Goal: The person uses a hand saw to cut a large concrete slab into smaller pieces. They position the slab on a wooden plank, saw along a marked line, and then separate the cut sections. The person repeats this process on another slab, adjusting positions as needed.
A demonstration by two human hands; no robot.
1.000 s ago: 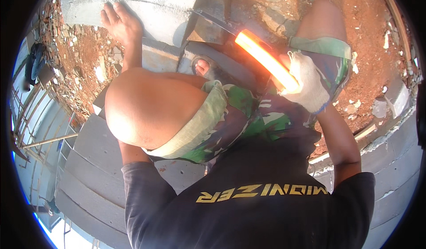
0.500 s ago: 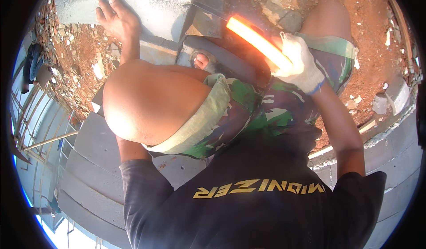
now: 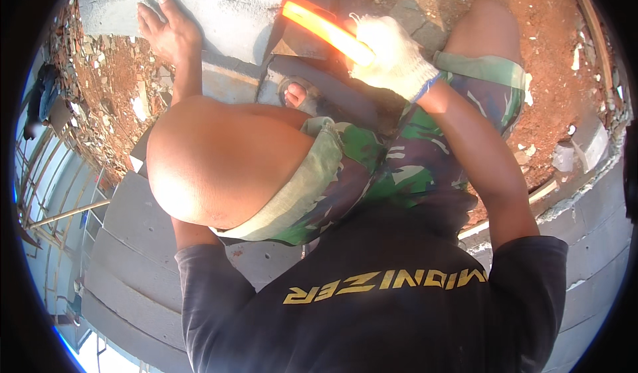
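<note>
Left hand (image 3: pixel 167 32) upper left of frame: bare, palm down, fingers (image 3: pixel 147 19) spread flat, arm straight and reaching up past the raised left knee. Right hand (image 3: pixel 392 55) upper centre: gloved, fist closed, wrist cocked, forearm running down to lower right.

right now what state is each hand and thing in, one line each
left hand: bare, flat on the grey block, fingers spread
grey block: lying flat, a crack line across its top
right hand: gloved in white, closed around the orange tool
orange tool: held tilted, its far end over the block's edge
sandal: worn, toes showing
</note>
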